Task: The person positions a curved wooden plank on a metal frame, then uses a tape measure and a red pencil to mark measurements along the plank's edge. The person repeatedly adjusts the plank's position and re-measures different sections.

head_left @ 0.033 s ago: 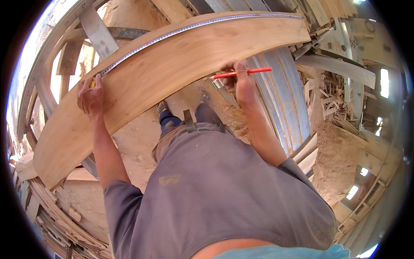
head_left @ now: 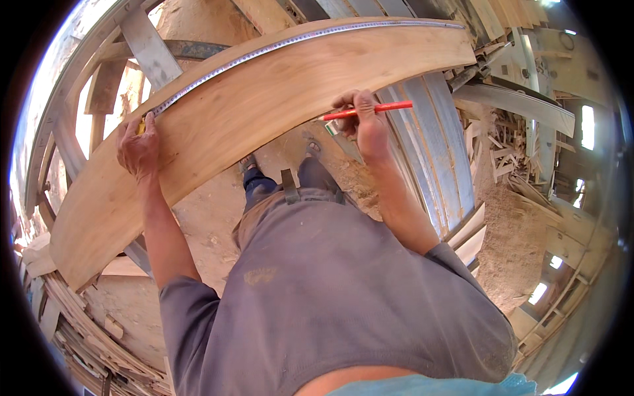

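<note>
Across the upper view, from lower left to upper right: a broad, curved board (head_left: pixel 264 92), pale brown, in front of the body. Along its far side, a white tape (head_left: pixel 317 32) — extended, following the curve, with its outer end near the board's right tip. At the near end of the tape, toward the board's left part, a small yellow case (head_left: pixel 141 127), mostly hidden by the left hand (head_left: pixel 139 152); fingers curled closely round the case, palm down over the wood. Just beside the board's near edge, the right hand (head_left: pixel 370 125); fingers bent and closed on a red pencil (head_left: pixel 399 105), roughly level, pointed end toward the left. Contact between right hand and board: impossible to tell from this angle. Beneath and beyond the right hand, long grey panels (head_left: pixel 432 145), side by side. At far right, a heap of wood scraps (head_left: pixel 508 157); at lower left, a pile of thin strips (head_left: pixel 99 343). Below the board — dusty brown floor (head_left: pixel 205 234) and two sandalled feet (head_left: pixel 314 149).
</note>
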{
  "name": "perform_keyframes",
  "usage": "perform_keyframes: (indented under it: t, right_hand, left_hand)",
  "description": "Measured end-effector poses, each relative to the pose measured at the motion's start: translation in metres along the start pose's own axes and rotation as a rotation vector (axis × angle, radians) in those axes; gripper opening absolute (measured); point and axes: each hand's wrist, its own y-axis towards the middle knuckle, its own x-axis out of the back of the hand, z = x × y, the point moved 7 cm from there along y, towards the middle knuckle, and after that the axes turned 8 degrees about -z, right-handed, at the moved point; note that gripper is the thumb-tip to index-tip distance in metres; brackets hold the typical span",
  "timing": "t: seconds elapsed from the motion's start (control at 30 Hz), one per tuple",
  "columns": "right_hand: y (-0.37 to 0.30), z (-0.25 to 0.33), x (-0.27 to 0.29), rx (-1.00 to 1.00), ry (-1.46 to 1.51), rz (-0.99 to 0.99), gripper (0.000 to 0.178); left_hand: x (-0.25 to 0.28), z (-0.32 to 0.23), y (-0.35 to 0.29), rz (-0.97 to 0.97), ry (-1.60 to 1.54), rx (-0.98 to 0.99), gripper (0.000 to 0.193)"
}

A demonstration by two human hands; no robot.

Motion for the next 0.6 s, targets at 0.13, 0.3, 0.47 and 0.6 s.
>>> perform_keyframes:
  t: [0.13,0.3,0.47,0.6]
  right_hand:
    - [0.003,0.001,-0.038,0.099,-0.040,0.000,0.022]
    - [0.014,0.000,-0.050,0.326,-0.223,-0.019,0.019]
    - [0.036,0.000,-0.057,0.358,-0.273,0.019,0.022]
    - [0.052,0.006,-0.064,0.456,-0.302,0.062,0.022]
  left_hand:
    - [0.005,-0.005,-0.003,-0.098,-0.033,-0.050,0.018]
    - [0.004,-0.007,-0.010,-0.201,-0.042,-0.139,0.015]
    - [-0.003,-0.002,-0.010,-0.182,-0.048,-0.140,0.016]
    - [-0.002,-0.007,-0.008,-0.173,-0.029,-0.149,0.016]
